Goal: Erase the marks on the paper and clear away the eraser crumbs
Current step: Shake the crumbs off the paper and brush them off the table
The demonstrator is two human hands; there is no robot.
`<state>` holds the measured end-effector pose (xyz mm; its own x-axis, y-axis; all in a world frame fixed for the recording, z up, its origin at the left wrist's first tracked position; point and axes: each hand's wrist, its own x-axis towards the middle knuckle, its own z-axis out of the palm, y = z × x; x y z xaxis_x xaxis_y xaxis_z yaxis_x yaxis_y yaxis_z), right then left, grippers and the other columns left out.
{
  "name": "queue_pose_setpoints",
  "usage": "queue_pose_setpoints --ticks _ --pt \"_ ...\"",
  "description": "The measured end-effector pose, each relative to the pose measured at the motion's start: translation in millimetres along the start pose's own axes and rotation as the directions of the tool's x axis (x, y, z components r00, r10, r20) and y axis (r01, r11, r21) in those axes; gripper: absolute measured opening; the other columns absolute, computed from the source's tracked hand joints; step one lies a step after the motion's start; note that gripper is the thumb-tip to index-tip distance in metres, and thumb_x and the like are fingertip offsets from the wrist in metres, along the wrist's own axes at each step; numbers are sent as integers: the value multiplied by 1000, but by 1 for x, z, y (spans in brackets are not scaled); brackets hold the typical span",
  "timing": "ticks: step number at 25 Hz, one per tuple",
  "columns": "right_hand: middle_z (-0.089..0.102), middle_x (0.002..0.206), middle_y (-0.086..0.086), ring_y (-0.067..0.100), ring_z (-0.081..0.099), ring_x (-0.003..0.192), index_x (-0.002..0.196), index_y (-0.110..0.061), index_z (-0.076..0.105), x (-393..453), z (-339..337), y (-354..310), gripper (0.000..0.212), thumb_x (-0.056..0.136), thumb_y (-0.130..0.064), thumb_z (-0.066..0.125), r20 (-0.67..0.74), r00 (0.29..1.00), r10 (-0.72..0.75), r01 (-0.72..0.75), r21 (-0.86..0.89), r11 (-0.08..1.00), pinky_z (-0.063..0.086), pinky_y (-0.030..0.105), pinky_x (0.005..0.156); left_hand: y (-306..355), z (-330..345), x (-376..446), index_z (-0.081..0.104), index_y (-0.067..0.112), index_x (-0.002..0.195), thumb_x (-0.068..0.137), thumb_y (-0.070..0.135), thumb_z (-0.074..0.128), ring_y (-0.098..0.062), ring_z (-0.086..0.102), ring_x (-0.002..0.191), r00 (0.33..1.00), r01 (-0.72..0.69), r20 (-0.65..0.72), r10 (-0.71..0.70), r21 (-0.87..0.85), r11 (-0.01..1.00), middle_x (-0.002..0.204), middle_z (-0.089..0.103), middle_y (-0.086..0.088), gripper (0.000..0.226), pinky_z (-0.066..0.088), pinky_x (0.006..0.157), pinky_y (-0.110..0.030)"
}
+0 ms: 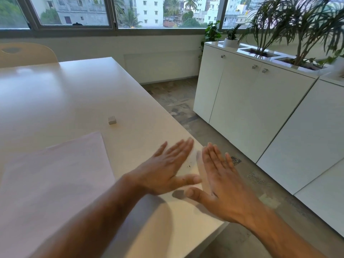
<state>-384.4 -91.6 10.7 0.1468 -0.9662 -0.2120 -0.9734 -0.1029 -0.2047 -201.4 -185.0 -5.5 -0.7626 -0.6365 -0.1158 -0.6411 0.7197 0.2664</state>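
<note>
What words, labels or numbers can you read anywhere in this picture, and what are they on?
None can be read.
Paper: looks blank, no legible writing.
Eraser: no readable label.
Cabinets and the buildings outside: no signs or lettering that show.

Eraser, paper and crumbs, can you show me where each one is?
eraser (112, 120): head view, middle of the small block.
paper (55, 175): head view, middle of the sheet.
crumbs (189, 166): head view, dark specks between the hands.
</note>
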Motion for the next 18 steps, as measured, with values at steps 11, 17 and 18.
queue_pose_setpoints --ticks 11,17,18 --pt "-39 161 6 19 -42 146 153 -13 -31 15 3 -8 132 59 -100 2 84 995 -56 64 -93 994 -20 49 124 14 -1 7 -22 26 157 70 86 -6 -5 -30 148 985 106 136 -102 -23 994 166 -26 5 107 -20 121 -54" --pt "-35 163 2 15 -39 148 158 -15 -23 8 2 -21 126 69 -99 12 54 938 -341 346 -124 930 -18 47 126 -32 -12 3 1 37 158 54 106 34 1 20 151 923 -120 -264 -280 -888 444 166 19 15 129 19 117 -13" --pt "-31 165 1 14 -37 149 159 -15 -19 10 5 -29 122 77 -95 22 77 906 -417 424 -139 895 -18 48 125 -37 -11 4 3 35 160 55 105 34 1 22 150 910 -97 -265 -318 -884 457 166 21 15 130 19 120 -20"
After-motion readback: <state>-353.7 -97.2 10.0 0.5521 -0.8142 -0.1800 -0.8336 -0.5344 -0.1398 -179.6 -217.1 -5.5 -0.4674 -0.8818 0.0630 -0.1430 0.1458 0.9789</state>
